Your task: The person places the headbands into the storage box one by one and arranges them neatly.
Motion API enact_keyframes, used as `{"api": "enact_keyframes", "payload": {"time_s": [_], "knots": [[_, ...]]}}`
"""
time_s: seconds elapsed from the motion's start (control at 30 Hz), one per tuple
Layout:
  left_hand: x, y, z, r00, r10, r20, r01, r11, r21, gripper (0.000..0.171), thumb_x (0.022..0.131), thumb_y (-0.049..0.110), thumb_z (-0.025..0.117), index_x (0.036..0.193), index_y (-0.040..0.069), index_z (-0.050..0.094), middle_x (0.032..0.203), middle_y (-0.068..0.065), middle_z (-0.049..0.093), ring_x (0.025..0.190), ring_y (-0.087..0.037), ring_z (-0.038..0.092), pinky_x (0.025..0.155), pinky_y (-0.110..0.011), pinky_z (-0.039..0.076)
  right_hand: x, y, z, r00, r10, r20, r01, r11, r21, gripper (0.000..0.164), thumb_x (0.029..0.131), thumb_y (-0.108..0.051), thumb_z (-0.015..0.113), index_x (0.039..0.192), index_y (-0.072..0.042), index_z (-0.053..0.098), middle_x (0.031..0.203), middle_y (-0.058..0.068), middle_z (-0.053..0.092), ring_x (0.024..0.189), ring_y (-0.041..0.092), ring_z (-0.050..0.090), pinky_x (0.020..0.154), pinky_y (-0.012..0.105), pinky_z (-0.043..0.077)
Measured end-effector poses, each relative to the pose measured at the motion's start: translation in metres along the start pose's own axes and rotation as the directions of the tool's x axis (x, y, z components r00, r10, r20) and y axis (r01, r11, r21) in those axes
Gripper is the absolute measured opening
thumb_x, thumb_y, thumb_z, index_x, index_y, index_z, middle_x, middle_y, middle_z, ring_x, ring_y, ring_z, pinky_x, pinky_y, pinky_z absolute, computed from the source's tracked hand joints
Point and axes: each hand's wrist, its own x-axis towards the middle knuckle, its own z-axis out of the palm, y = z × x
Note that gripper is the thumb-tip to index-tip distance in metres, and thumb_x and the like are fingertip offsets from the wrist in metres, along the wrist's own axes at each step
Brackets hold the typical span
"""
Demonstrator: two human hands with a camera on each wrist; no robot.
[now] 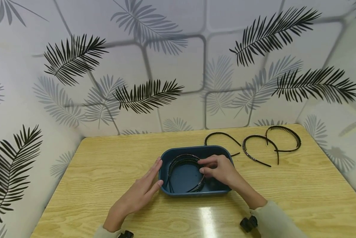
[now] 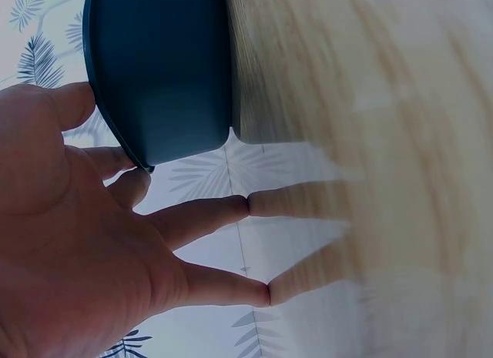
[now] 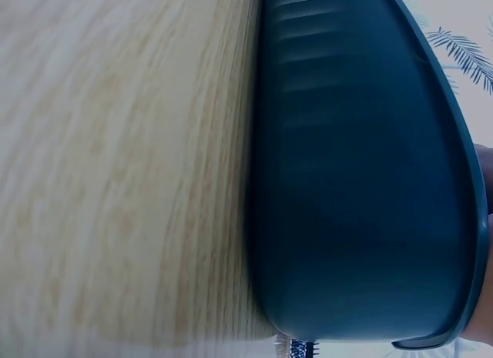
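A dark blue plastic basin [image 1: 196, 194] stands on the table, with several black headbands [image 1: 172, 165] lying together in its left part. My right hand [image 1: 221, 168] reaches over the right side and pinches one headband between thumb and fingers. In the right wrist view the basin wall [image 3: 362, 181] hides most of that hand. My left hand [image 1: 140, 195] lies along the basin's left end, fingers mostly straight. The left wrist view shows its thumb and some fingers [image 2: 131, 187] touching the rim, while two others reach down to the table surface.
On the wooden table [image 1: 112, 158], behind and right of the basin, lie three more black headbands: one close to the back rim [image 1: 218, 133], one further right [image 1: 246, 153], and a toothed one [image 1: 298, 142] overlapping it. A leaf-patterned wall covering [image 1: 178, 112] borders the table.
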Motion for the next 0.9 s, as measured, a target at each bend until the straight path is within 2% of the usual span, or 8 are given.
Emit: {"api": "enact_keyframes", "payload": {"time_s": [0.2,0.4,0.57,0.9], "knots": [[-0.0001,-0.0016,0.0,1.0,0.011,-0.004,-0.011,1.0,0.008,0.066,0.112,0.031,0.045,0.167,0.014,0.013,0.172,-0.004,0.008,0.155,-0.017,0.016,0.119,-0.052,0.028,0.0002,0.0008,0.0017,1.0,0.005,0.019,-0.004,0.998,-0.057,0.029,0.092,0.001,0.074,0.121,0.005,0.073,0.122,0.023,0.061,0.082,0.024,0.074,0.073,0.035,0.062],[0.0001,-0.0014,-0.0007,1.0,0.009,0.005,-0.009,1.0,0.002,0.065,0.112,0.033,0.044,0.167,0.014,0.012,0.172,-0.001,0.006,0.155,-0.017,0.015,0.12,-0.051,0.027,0.0002,0.0003,0.0019,0.999,-0.002,0.054,0.011,0.986,-0.164,0.028,0.092,-0.003,0.075,0.119,0.002,0.074,0.107,0.017,0.068,0.075,0.023,0.072,0.068,0.033,0.059],[0.0,-0.0014,-0.0012,1.0,0.007,0.002,-0.007,1.0,0.008,0.066,0.112,0.037,0.042,0.167,0.015,0.012,0.173,-0.001,0.007,0.155,-0.016,0.015,0.12,-0.051,0.027,-0.0002,-0.0017,0.0021,0.998,0.01,0.065,0.0,0.987,-0.158,0.027,0.093,-0.001,0.075,0.119,0.002,0.074,0.113,0.02,0.065,0.075,0.025,0.072,0.068,0.034,0.059],[-0.0003,-0.001,-0.0011,1.0,0.012,0.0,-0.012,1.0,0.005,0.066,0.112,0.036,0.043,0.167,0.015,0.013,0.172,-0.001,0.007,0.155,-0.016,0.015,0.12,-0.051,0.028,-0.0026,-0.003,0.0041,1.0,-0.01,0.023,0.013,0.992,-0.128,0.026,0.091,0.001,0.075,0.118,0.003,0.074,0.117,0.02,0.06,0.076,0.023,0.073,0.068,0.039,0.061]]}}
